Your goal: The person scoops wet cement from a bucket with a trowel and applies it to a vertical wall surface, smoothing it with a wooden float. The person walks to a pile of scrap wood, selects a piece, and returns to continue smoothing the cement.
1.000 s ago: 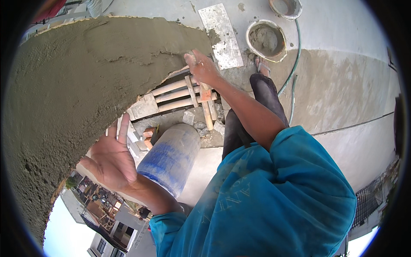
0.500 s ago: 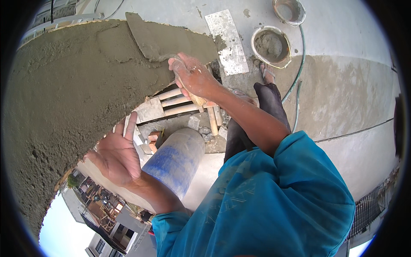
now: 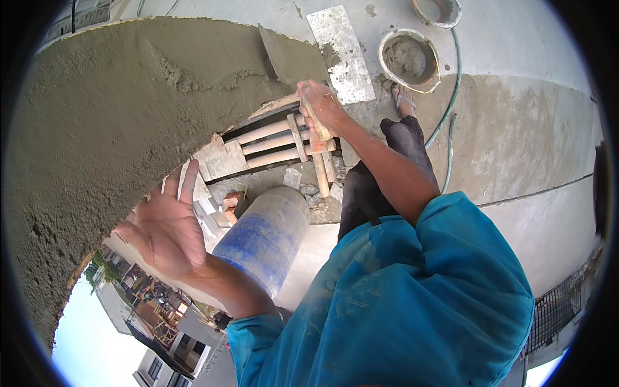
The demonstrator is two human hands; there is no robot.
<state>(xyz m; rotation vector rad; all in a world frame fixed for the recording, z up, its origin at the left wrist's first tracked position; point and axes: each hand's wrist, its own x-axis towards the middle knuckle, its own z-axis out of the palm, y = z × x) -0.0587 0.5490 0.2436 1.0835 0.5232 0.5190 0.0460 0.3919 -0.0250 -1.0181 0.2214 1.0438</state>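
Observation:
My right hand (image 3: 322, 108) is closed round the wooden handle of a plastering trowel (image 3: 319, 131). Its mortar-smeared blade lies against the wet grey mortar (image 3: 122, 109), close to the far right end of that surface. A rough ridge of mortar runs across the layer to the left of the blade. My left hand (image 3: 169, 232) is empty, palm showing and fingers spread, by the near edge of the mortared surface. Some of its fingertips are partly hidden at that edge.
Below the mortar edge are wooden poles (image 3: 274, 148) and a blue-and-white drum (image 3: 261, 238). A bucket of mortar (image 3: 431, 86), a second bucket (image 3: 459, 16), a pale board (image 3: 342, 51) and a green hose (image 3: 451, 106) lie beyond my feet.
My right hand has drawn the trowel to the right along the mortar, uncovering more of the poles. My left hand has shifted slightly left, its fingers still spread.

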